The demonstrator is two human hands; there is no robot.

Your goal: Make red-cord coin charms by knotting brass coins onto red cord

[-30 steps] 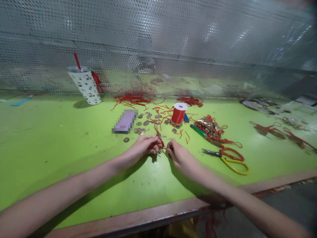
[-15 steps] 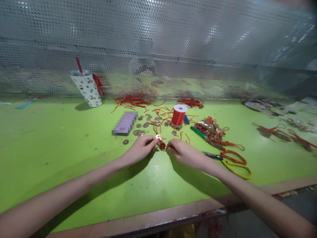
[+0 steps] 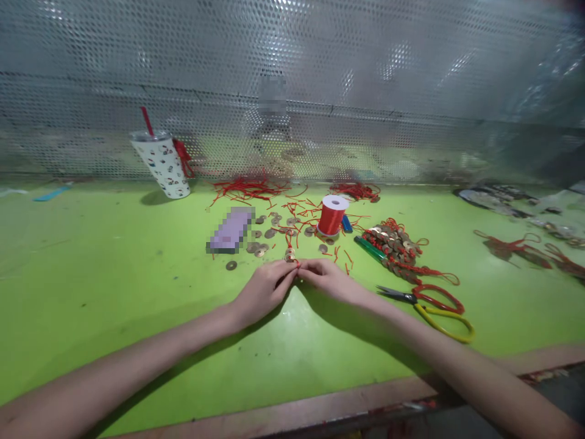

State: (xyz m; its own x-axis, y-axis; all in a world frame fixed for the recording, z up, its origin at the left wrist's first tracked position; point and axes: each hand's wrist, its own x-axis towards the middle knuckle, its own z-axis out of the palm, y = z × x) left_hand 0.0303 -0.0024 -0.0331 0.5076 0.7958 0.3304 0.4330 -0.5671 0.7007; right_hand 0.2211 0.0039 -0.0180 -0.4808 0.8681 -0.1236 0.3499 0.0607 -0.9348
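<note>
My left hand [image 3: 266, 289] is closed over the lower part of a string of brass coins [image 3: 289, 255]. A red cord loop [image 3: 289, 238] rises from the coins' far end. My right hand [image 3: 326, 280] pinches the red cord [image 3: 298, 264] at the near end, its fingertips touching those of my left hand. The knot between the fingers is mostly hidden. Loose holed coins [image 3: 270, 233] and short red cord snippets [image 3: 315, 207] lie just beyond both hands. A spool of red cord [image 3: 333, 216] stands upright behind my right hand.
Scissors [image 3: 414, 299] with red and yellow handles lie right of my right hand. Beyond them are a pile of strung coins [image 3: 393, 241], a green-handled tool [image 3: 371, 249] and a blue lighter-like object [image 3: 347, 224]. A phone [image 3: 232, 228] and tumbler [image 3: 162, 164] stand left, before a perforated screen [image 3: 205, 140].
My hands have drawn together until their fingertips meet. My left fingers now cover the dark, red-corded lower part of the coin string. The view has shifted slightly.
</note>
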